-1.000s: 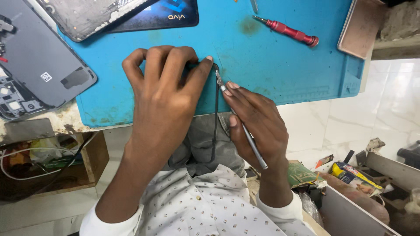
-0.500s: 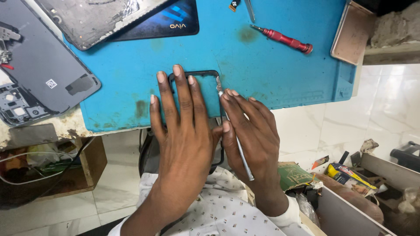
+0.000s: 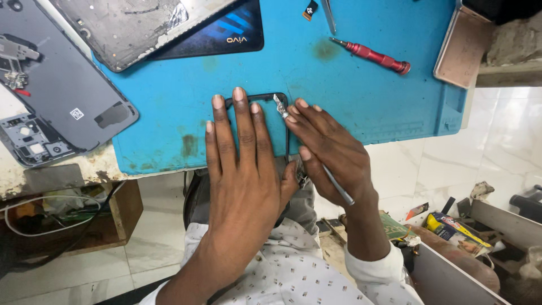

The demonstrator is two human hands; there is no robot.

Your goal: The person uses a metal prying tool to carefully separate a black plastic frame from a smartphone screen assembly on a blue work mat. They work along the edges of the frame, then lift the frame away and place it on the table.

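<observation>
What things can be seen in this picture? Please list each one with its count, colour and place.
work mat: 1, blue, on the bench top
thin phone frame: 1, black, on the mat's near edge, under the left hand
metal tool: 1, silver, in the right hand, tip at the frame's corner
screwdriver: 1, red handle, far side of the mat
phone back cover: 1, grey, left of the mat
cracked panel: 1, grey, mat's far left corner
flat case: 1, pinkish, mat's right edge
left hand: flat on the frame
right hand: fingers pinch the tool
</observation>
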